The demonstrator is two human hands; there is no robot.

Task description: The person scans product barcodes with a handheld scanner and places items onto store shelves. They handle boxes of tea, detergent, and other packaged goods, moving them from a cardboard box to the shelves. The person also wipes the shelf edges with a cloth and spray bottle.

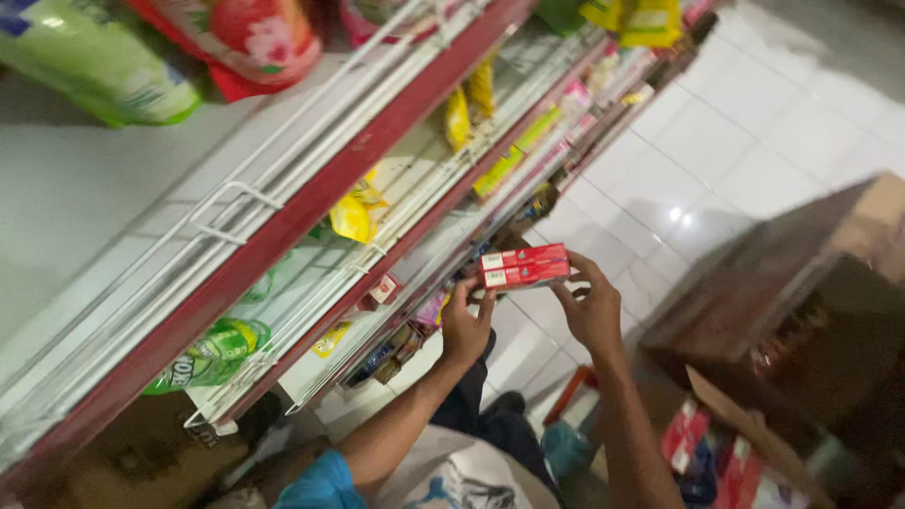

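Two long red boxes, stacked flat one on the other, are held level between both hands in front of a low shop shelf. My left hand grips their left end from below. My right hand clasps their right end, fingers curled over the top edge. Both forearms rise from the bottom of the view. The boxes sit just off the lower shelf edge.
White wire-fronted shelves with red rails run diagonally at left, holding yellow packets, green bags and red bags. An open brown cardboard carton with red boxes stands at right on the white tiled floor.
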